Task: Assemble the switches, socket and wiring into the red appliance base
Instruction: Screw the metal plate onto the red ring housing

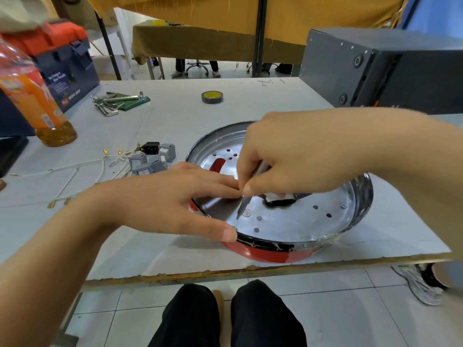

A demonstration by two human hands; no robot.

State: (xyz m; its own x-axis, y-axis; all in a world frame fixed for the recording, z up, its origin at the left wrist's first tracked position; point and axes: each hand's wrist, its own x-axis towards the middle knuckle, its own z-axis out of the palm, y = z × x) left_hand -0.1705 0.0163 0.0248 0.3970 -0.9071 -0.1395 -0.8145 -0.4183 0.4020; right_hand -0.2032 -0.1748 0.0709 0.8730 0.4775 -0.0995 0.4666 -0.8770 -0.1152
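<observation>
The red appliance base (pixel 270 254) lies on the table near the front edge, its shiny metal inside facing up. My left hand (pixel 160 201) rests flat on its left rim with straight fingers, the thumb on the near rim. My right hand (pixel 295 156) grips a thin metal screwdriver (pixel 242 207), whose tip touches the metal plate inside the base. A white and black part (pixel 278 199) sits in the base just under that hand. Grey switches (pixel 150 162), a black socket (pixel 150 147) and white wires (pixel 75 169) with brass terminals lie to the left of the base.
An orange drink bottle (pixel 32 96) stands at the left. Hex keys (pixel 112 102) on a green pouch and a roll of tape (pixel 212 97) lie farther back. A blue and orange toolbox (pixel 67 61) is at the back left, a dark grey box (pixel 375 68) at the back right.
</observation>
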